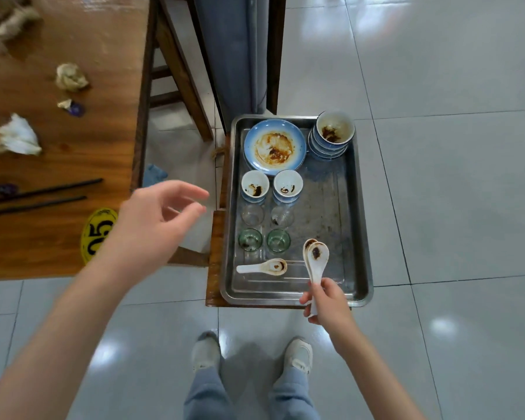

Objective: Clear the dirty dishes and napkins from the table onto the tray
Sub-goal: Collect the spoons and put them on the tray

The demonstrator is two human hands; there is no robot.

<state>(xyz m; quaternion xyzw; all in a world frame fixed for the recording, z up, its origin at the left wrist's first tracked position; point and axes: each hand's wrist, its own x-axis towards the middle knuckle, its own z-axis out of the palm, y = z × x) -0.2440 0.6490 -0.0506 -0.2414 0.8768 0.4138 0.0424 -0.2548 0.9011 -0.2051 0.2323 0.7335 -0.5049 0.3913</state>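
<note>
The left arm extends forward from the lower left, bare to the wrist. The left hand (pixel 152 213) is held palm-down in the air, fingers loosely spread and slightly curled, gripping nothing. The right arm reaches forward from the lower right. The right hand (pixel 326 301) is lower and nearer the body, its fingers curled around the handles of two stacked spoons (pixel 315 262).

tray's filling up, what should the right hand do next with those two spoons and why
Probably lower the two stacked spoons the right hand holds onto the bare tray floor, beside the lone spoon: they already hang over that free patch.
</note>
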